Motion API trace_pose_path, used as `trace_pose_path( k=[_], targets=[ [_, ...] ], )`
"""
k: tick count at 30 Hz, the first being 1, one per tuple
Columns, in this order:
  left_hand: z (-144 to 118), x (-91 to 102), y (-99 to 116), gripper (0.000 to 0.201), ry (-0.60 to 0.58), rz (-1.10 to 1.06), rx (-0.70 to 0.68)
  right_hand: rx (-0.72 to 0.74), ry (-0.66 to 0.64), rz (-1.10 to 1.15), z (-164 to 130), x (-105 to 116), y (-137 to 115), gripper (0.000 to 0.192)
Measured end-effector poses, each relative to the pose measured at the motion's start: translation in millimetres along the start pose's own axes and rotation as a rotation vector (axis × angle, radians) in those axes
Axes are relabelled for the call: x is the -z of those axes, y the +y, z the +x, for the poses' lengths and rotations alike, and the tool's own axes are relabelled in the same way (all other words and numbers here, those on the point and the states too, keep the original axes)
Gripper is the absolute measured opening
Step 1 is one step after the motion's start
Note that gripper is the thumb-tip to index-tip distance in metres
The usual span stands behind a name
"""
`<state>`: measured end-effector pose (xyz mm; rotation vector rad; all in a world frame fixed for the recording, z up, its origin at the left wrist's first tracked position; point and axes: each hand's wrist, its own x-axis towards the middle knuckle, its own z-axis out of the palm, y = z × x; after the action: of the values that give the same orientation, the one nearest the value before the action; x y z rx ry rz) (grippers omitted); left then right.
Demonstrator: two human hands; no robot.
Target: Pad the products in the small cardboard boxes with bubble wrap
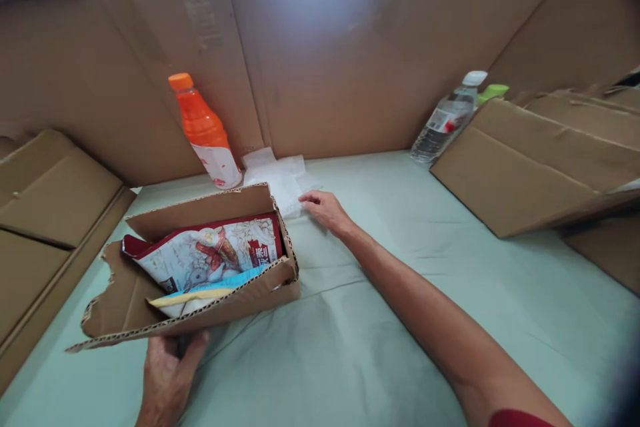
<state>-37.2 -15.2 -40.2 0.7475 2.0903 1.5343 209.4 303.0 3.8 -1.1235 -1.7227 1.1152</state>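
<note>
A person's left hand grips the near edge of a torn brown cardboard box holding snack packets, steadying it, while the right hand, fingers loose, touches white plastic packaging just behind the box.

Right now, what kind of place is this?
Probably a makeshift packing station: cardboard sheets wall in a cloth-covered table, the left hand grips a torn cardboard box of snack bags, and the right hand touches white plastic bags.
</note>
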Motion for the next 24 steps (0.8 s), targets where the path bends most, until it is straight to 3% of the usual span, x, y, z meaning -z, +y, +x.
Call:
trace_pose_path(
  k=[4,7,11,16,20,24],
  targets=[
    [6,0.0,-2,0.073,-0.017,-0.02,0.007,0.022,0.078,0.075,-9,3,-22,0.022],
    [7,-1.8,-1,0.071,-0.025,-0.019,-0.054,0.041,0.121,0.134,-34,17,-46,0.026],
    [7,-3.9,4,0.072,-0.029,0.027,-0.128,-0.024,0.17,0.201,-94,46,-64,0.024],
    [6,-5.4,17,0.068,-0.064,0.013,-0.177,-0.261,0.214,0.237,-183,74,-57,0.028],
    [4,-6.0,30,0.068,-0.074,0.029,-0.215,-0.424,0.19,0.319,-244,77,-50,0.033],
    [-8,4.2,37,0.074,-0.019,0.074,-0.332,-0.503,0.153,0.402,-286,74,-52,0.038]
  ],
)
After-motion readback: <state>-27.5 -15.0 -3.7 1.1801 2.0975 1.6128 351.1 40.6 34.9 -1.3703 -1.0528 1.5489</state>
